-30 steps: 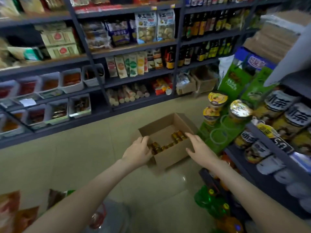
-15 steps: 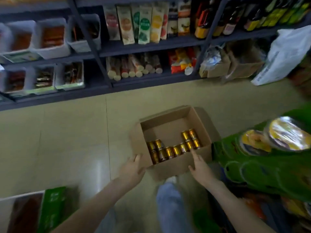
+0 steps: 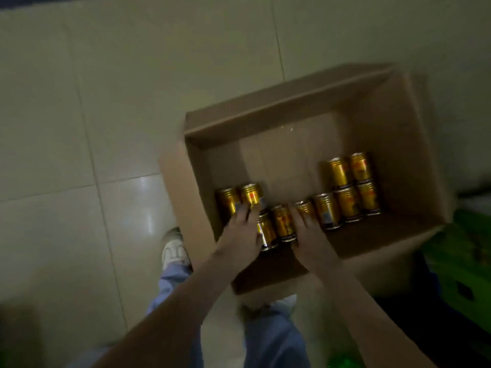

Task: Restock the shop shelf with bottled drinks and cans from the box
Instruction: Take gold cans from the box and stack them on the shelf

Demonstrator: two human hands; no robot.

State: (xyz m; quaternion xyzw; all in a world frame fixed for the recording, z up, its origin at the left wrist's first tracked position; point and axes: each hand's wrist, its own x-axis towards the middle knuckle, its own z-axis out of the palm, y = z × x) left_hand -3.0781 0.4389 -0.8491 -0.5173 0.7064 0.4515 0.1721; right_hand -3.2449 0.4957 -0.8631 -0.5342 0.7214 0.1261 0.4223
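A brown box (image 3: 292, 102) sits open on the tiled floor (image 3: 79, 102). The gold cans (image 3: 348, 200) all stand up in the near half of the box. They make a line along the near edge, from the left wall to close by the right wall. Four of them make a small block near the right wall. The far half of the box bottom is bare, so there is open room there. Both hands reach over the near edge into the box. The left hand (image 3: 240, 235) lies on the cans by the near left corner, with its fingers on top of them. The right hand (image 3: 312, 237) is just beside it, with its fingers touching a can in the middle of the line. Two cans stand between the two hands. The picture is blurry, so I cannot tell if either hand holds a can tight or only touches it. A white shoe (image 3: 174, 251) stands on the floor by the box's near left corner. Blue trouser legs (image 3: 271, 338) show under the arms. Green things (image 3: 467, 261) sit right up against the box's right side.
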